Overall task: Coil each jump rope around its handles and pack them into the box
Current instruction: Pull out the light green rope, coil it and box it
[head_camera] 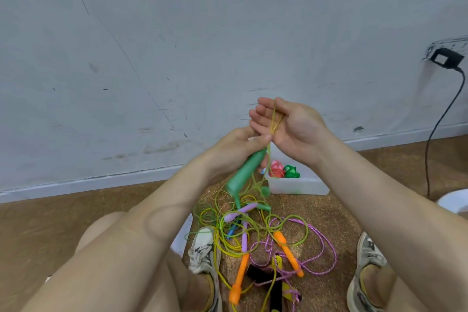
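The person sits on the floor [50, 223] facing a scuffed wall [177, 33], knees apart, both hands raised at chest height.

Left hand [236, 145]: fingers curled round the upper end of a green handle [244, 171], which slants down and to the left.

Right hand [293, 124]: palm turned towards the person, fingers straight and spread. The yellow-green rope [274, 119] lies in a loop across this palm and runs down past the green handle to the floor. No finger is seen to clamp it.

Box [298, 186]: white, translucent, on the floor just beyond the hands and near the wall. It holds a pink coiled rope [276, 168] and a green coiled rope [291, 172], side by side.

Between the two shoes [202, 248] lies a tangled pile: purple handles [240, 211], orange handles [287, 251], a purple braided rope [326, 238] and more turns of yellow-green rope, all overlapping. Which rope belongs to which handle cannot be told in the tangle.

At the far right a black plug [447, 58] sits in a wall socket, its cable hanging to the floor.
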`<state>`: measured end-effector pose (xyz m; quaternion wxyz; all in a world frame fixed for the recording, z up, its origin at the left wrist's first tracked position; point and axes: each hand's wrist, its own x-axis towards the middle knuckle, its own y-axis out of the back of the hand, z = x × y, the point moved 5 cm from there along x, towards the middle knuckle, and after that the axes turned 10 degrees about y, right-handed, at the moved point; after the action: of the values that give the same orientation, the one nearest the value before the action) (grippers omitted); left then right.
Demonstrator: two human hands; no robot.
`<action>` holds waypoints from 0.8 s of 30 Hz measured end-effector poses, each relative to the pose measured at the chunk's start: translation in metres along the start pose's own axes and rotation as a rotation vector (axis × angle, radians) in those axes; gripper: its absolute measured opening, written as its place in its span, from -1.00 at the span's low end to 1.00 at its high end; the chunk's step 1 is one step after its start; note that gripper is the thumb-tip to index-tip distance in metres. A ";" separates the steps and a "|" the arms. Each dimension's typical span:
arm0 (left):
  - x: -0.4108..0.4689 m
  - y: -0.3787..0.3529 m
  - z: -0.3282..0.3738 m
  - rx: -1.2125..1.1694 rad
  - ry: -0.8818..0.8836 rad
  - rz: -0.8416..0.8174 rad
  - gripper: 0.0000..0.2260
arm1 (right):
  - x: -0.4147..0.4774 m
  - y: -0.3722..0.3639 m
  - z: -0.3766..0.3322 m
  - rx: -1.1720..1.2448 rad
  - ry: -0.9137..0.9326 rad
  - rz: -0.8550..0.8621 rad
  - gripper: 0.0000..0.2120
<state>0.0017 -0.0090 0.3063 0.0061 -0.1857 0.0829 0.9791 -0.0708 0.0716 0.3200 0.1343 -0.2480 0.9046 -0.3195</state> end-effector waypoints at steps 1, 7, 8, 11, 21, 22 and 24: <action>0.001 0.001 -0.001 0.035 -0.004 0.021 -0.80 | 0.002 0.003 -0.003 -0.088 0.024 0.013 -0.70; -0.012 0.009 -0.003 0.105 0.126 -0.213 -0.77 | 0.017 0.029 -0.020 -0.347 0.080 0.177 -0.67; -0.016 0.009 -0.004 0.090 0.134 -0.243 -0.78 | 0.019 0.035 -0.021 -0.353 0.068 0.214 -0.67; -0.018 0.020 0.006 -0.160 0.038 -0.150 -0.81 | 0.016 0.040 -0.005 -0.378 -0.085 0.132 -0.48; -0.015 0.078 0.023 -0.920 -0.233 0.276 -0.83 | -0.043 0.006 0.077 -0.576 -0.507 -0.741 -0.85; -0.016 0.079 0.023 -0.929 -0.235 0.286 -0.84 | -0.041 0.007 0.073 -0.527 -0.508 -0.697 -0.86; -0.017 0.080 0.020 -0.916 -0.230 0.298 -0.87 | -0.037 0.007 0.068 -0.498 -0.487 -0.643 -0.84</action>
<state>0.0066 -0.0844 0.3440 -0.2071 -0.0462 -0.3317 0.9192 -0.0149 0.0618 0.2672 0.1730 -0.6080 0.7732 -0.0509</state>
